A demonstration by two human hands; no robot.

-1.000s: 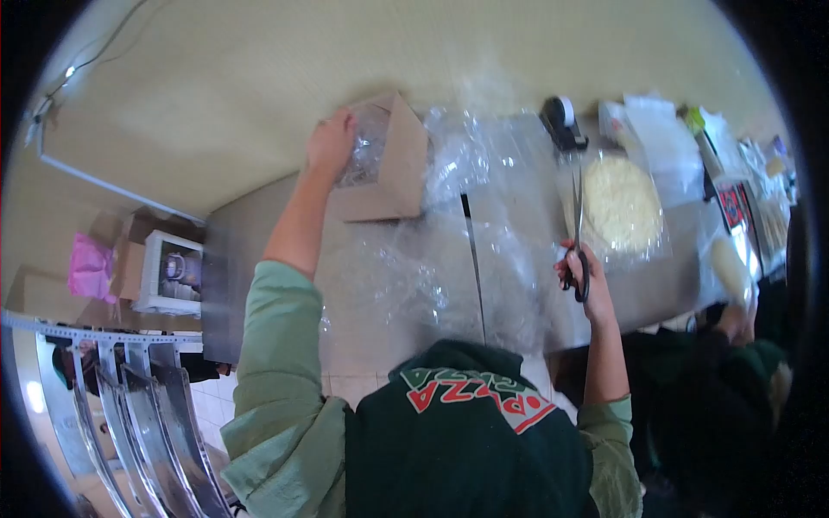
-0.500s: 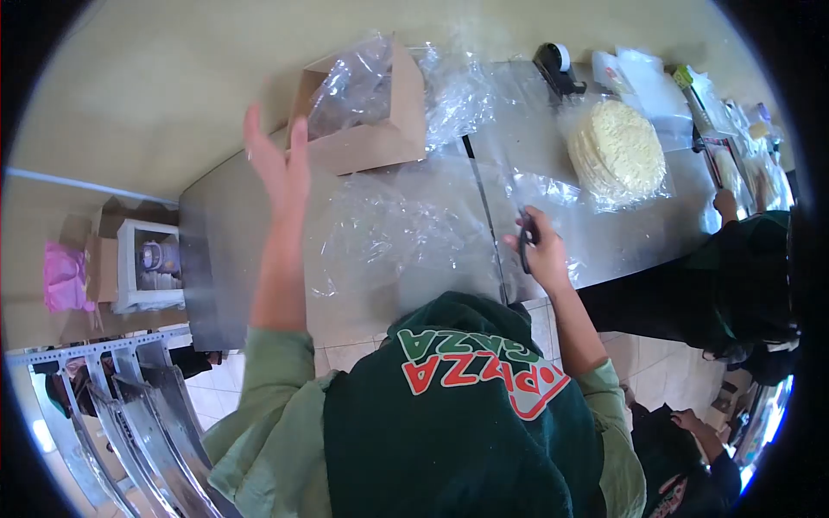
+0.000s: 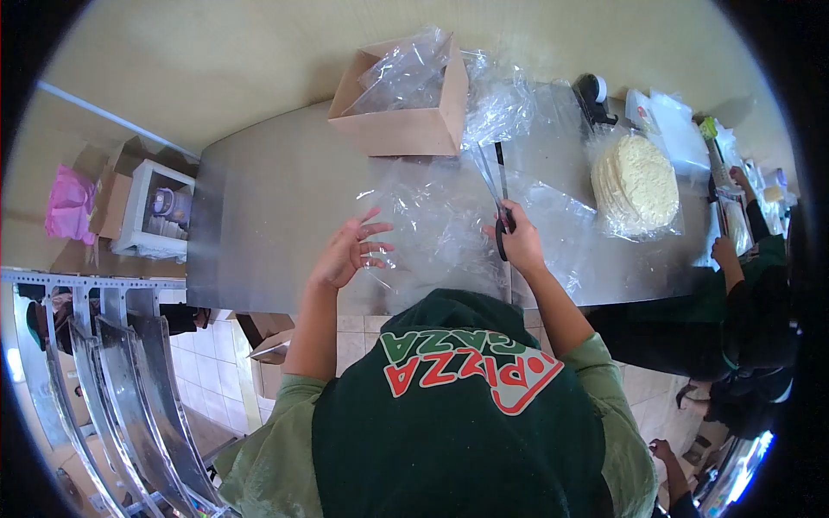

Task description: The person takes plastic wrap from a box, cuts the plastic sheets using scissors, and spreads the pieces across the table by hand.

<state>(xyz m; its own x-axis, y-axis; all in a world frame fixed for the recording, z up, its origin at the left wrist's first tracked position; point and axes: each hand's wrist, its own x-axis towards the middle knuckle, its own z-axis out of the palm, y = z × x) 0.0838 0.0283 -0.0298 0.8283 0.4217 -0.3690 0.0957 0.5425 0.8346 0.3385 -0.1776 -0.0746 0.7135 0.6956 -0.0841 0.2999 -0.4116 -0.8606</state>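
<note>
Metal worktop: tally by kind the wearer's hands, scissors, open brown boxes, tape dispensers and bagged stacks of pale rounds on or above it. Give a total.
Wearer's hands: 2 (left hand, right hand)
Scissors: 1
Open brown box: 1
Tape dispenser: 1
Bagged stack of pale rounds: 1
Total: 6

Grey metal counter (image 3: 259, 207), dark seam (image 3: 500, 160) across it; clear film (image 3: 432, 211) sprawls up front, open cardboard box (image 3: 406, 129) sits behind, crumpled plastic (image 3: 501, 108) right alongside, and over right, a bagged stack of pale rounds (image 3: 642, 183) near a tape dispenser (image 3: 594, 102)!
</note>
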